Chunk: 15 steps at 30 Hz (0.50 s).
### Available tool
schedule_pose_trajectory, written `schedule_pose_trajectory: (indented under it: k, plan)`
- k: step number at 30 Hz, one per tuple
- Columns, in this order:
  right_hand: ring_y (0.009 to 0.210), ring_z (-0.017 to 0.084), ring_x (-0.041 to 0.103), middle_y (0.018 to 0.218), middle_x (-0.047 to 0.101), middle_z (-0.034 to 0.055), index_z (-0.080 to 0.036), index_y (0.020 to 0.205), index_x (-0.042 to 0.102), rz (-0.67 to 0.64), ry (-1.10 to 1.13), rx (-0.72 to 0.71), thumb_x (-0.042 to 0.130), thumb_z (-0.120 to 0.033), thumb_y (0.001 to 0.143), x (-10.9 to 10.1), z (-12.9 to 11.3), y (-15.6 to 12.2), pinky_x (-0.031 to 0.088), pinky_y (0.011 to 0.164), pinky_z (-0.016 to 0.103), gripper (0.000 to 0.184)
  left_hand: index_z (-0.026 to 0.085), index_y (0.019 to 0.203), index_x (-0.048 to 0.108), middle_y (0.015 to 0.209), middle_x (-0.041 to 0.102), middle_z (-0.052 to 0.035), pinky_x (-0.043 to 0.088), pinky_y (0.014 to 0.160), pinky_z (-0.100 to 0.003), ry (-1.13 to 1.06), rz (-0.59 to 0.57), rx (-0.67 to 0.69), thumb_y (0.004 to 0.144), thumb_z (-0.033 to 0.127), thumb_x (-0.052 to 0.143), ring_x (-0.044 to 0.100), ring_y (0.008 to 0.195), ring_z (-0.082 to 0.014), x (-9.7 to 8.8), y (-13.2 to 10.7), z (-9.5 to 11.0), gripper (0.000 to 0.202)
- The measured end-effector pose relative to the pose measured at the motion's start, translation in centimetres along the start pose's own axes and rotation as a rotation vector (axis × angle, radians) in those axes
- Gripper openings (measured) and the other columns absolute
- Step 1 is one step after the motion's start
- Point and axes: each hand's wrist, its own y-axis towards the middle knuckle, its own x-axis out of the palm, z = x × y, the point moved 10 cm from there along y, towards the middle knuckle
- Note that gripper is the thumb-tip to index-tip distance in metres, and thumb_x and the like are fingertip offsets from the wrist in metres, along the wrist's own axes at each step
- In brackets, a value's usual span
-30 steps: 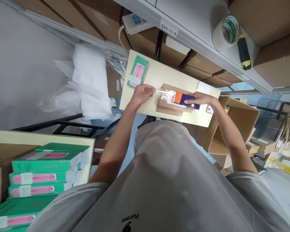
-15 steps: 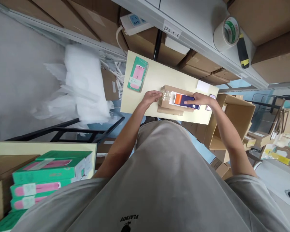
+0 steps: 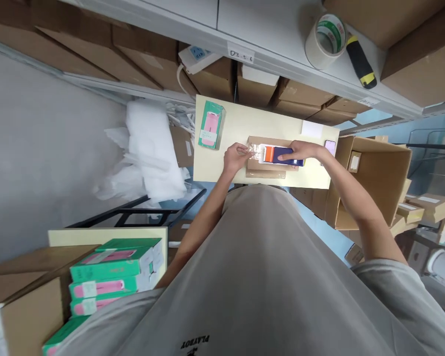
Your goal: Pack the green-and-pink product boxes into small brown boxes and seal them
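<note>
Pale tabletop (image 3: pixel 241 118) before shelving (image 3: pixel 263 29), with a carton (image 3: pixel 267 140) near its middle. Right hand (image 3: pixel 302 150): clamped on the dispenser (image 3: pixel 276 153), which is over the carton. Left hand (image 3: pixel 236 157): fingertips drawn together at clear tape (image 3: pixel 254 151) by the carton's left end; whether they grip it cannot be told. Green box (image 3: pixel 210 125), far left; phone (image 3: pixel 330 146), right.

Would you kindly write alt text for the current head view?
A person's right hand holds a blue-and-orange tape dispenser over a brown cardboard box; the left hand is at clear shiny tape near the box's left end. A green-and-pink box lies farther left on the cream tabletop.
</note>
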Motion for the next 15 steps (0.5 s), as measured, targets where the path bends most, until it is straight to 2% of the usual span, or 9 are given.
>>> schedule_pose_trajectory:
  k: [4,7,9,12,15]
  plan:
    - [0.073,0.022,0.066,0.077,0.074,0.006,-0.019,0.088,0.078,-0.027,-0.032,0.014,0.082,-0.087,0.083,0.3,0.1,0.4,0.048,0.07,0.035,0.068,0.023,0.087,0.071,0.087,0.077,-0.0033,0.059,0.084,-0.034,-0.063,0.039,-0.084,0.063,0.043,0.101,0.075,0.091,-0.0227,0.2,-0.5,-0.6,0.044]
    - [0.074,0.023,0.069,0.078,0.078,0.0076,-0.019,0.092,0.082,-0.058,0.007,0.01,0.086,-0.087,0.08,-0.4,1.8,-1.0,0.05,0.07,0.035,0.069,0.022,0.086,0.071,0.086,0.076,-0.0029,0.059,0.082,-0.034,-0.071,0.082,-0.136,0.06,0.041,0.1,0.073,0.087,-0.0214,-0.2,-0.8,-0.9,0.044]
    - [0.071,0.023,0.069,0.075,0.078,0.0078,-0.019,0.092,0.084,-0.093,0.038,0.036,0.087,-0.089,0.077,-1.2,4.6,-3.1,0.05,0.068,0.035,0.071,0.022,0.085,0.071,0.085,0.075,-0.0026,0.06,0.082,-0.034,-0.065,0.118,-0.149,0.058,0.042,0.101,0.073,0.088,-0.0213,-0.4,-1.0,-0.8,0.046]
    - [0.068,0.022,0.068,0.072,0.079,0.0093,-0.018,0.084,0.085,-0.133,0.029,0.13,0.087,-0.089,0.078,-2.8,10.9,-7.0,0.049,0.066,0.035,0.072,0.022,0.085,0.07,0.085,0.074,-0.0021,0.06,0.079,-0.032,-0.044,0.174,-0.157,0.057,0.042,0.101,0.072,0.087,-0.0203,-0.4,-1.3,-0.7,0.047]
    - [0.075,0.022,0.071,0.073,0.08,0.0164,-0.011,0.08,0.083,-0.135,0.008,0.195,0.078,-0.083,0.091,-4.1,16.6,-9.5,0.046,0.068,0.036,0.073,0.021,0.085,0.07,0.086,0.074,-0.0022,0.062,0.078,-0.032,-0.005,0.22,-0.171,0.059,0.037,0.097,0.073,0.085,-0.02,-0.4,-1.3,-0.8,0.041]
